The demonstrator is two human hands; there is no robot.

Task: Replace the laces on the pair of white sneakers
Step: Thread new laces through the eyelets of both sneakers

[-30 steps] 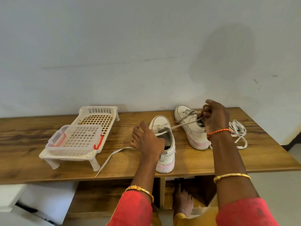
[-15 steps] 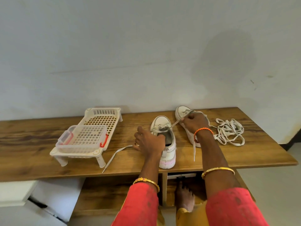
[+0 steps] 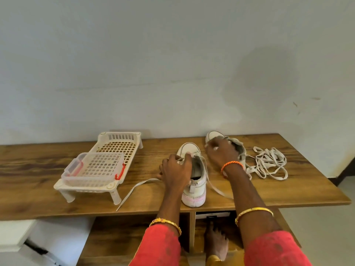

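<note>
Sneakers on wooden table (image 3: 48, 169), lacing under way.
Left of near sneaker (image 3: 194, 175): white rack (image 3: 115, 148) carrying clear lidded box (image 3: 94, 167), contents not discernible. Left hand (image 3: 176, 169) pinches lace (image 3: 134, 189) at near sneaker's eyelets. Right hand (image 3: 221, 152) grips far sneaker (image 3: 238, 148). Loose lace pile (image 3: 269, 164) lies farthest right.

Left hand (image 3: 175, 169) fingers curled; right hand (image 3: 221, 150) reaching forward
</note>
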